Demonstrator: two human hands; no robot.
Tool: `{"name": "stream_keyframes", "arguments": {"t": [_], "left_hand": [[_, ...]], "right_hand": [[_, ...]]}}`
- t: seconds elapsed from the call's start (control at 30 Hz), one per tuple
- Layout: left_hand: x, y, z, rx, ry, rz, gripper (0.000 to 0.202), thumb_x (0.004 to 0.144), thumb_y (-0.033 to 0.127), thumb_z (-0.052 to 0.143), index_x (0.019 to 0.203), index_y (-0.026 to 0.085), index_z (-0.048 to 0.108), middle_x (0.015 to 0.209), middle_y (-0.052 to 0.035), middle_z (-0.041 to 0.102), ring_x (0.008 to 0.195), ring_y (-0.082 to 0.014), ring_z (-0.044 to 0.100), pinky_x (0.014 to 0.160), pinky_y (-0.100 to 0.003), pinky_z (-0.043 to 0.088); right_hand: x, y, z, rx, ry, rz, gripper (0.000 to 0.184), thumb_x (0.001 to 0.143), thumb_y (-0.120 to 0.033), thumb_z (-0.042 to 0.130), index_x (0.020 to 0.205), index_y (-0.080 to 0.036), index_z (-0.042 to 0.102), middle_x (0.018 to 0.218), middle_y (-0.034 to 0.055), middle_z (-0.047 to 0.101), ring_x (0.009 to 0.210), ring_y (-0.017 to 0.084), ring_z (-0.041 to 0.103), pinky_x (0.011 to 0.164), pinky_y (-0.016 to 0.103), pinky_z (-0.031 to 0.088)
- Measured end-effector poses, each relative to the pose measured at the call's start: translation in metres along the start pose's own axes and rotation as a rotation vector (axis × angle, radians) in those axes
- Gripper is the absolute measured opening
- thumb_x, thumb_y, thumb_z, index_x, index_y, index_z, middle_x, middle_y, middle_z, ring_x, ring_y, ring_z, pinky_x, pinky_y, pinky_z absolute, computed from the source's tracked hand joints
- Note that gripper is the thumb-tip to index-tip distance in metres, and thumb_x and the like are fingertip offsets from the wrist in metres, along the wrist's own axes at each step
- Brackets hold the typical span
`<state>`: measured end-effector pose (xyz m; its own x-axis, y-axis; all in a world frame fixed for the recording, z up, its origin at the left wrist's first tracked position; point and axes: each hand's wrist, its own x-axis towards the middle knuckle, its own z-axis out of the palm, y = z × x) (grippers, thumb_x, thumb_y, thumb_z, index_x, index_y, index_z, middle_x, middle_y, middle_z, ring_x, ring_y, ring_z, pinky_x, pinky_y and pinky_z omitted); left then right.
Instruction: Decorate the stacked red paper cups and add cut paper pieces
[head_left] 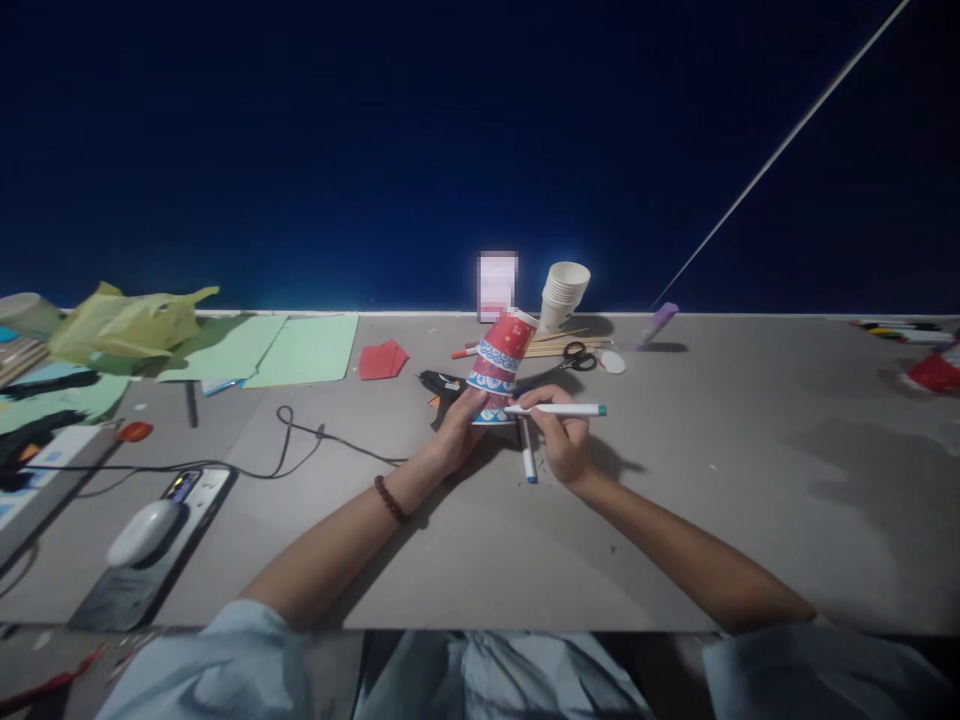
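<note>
My left hand is closed around the lower end of a tilted paper cup, coloured red with blue and white patterned bands. My right hand grips a white marker with a teal cap, its tip touching the cup near its lower rim. A second white marker lies on the grey table between my hands. A bead bracelet sits on my left wrist.
Behind the cup are a black glue gun, scissors, wooden sticks, a stack of white cups and a purple item. Green sheets, red paper, a cable and a mouse lie at the left.
</note>
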<state>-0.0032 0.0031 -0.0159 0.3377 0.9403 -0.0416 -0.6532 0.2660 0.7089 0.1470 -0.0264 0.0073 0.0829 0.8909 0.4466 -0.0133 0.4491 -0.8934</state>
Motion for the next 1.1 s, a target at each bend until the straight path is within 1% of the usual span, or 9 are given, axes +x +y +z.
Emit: {"name": "stream_keyframes", "arguments": {"t": [0.2,0.43,0.63,0.83,1.1], "left_hand": [[-0.0004,0.0007,-0.0001,-0.014,-0.022,-0.011,0.035,0.081,0.037,0.073,0.106,0.013,0.067,0.096,-0.0087,0.073,0.087,-0.0203,0.068,0.085,-0.031,0.049],[-0.0013,0.0030,0.0033,-0.020,-0.007,-0.020,0.033,0.080,0.038,0.074,0.102,0.015,0.068,0.093,-0.0069,0.074,0.088,-0.0218,0.068,0.087,-0.034,0.048],[-0.0014,0.0035,0.0037,-0.036,0.007,-0.034,0.035,0.079,0.038,0.074,0.102,0.013,0.067,0.093,-0.0085,0.073,0.086,-0.0215,0.068,0.087,-0.033,0.048],[-0.0020,0.0040,0.0039,-0.028,0.003,-0.039,0.038,0.078,0.039,0.075,0.104,0.013,0.067,0.095,-0.0079,0.073,0.088,-0.0203,0.068,0.088,-0.032,0.047],[-0.0022,0.0045,0.0046,-0.020,0.019,-0.041,0.036,0.078,0.039,0.075,0.103,0.016,0.067,0.093,-0.0068,0.073,0.089,-0.0221,0.068,0.088,-0.034,0.048]], "right_hand": [[0.0002,-0.0016,-0.0009,-0.046,0.006,-0.022,0.011,0.084,-0.021,0.054,0.079,-0.023,0.063,0.079,0.0011,0.067,0.077,0.019,0.064,0.072,0.032,0.051],[-0.0014,0.0014,-0.0025,-0.090,0.000,-0.048,0.011,0.084,-0.019,0.053,0.081,-0.022,0.063,0.079,0.0014,0.067,0.076,0.018,0.063,0.071,0.032,0.050],[-0.0006,0.0011,-0.0021,-0.082,-0.002,-0.021,0.012,0.084,-0.019,0.052,0.079,-0.023,0.063,0.079,0.0008,0.066,0.076,0.018,0.064,0.070,0.031,0.050],[0.0002,0.0003,-0.0022,-0.106,-0.002,-0.025,0.011,0.084,-0.020,0.053,0.079,-0.022,0.063,0.077,0.0006,0.065,0.071,0.017,0.062,0.066,0.030,0.049],[-0.0005,0.0026,-0.0033,-0.124,-0.009,-0.030,0.011,0.083,-0.020,0.053,0.080,-0.023,0.063,0.078,0.0014,0.066,0.076,0.019,0.062,0.070,0.032,0.049]]}}
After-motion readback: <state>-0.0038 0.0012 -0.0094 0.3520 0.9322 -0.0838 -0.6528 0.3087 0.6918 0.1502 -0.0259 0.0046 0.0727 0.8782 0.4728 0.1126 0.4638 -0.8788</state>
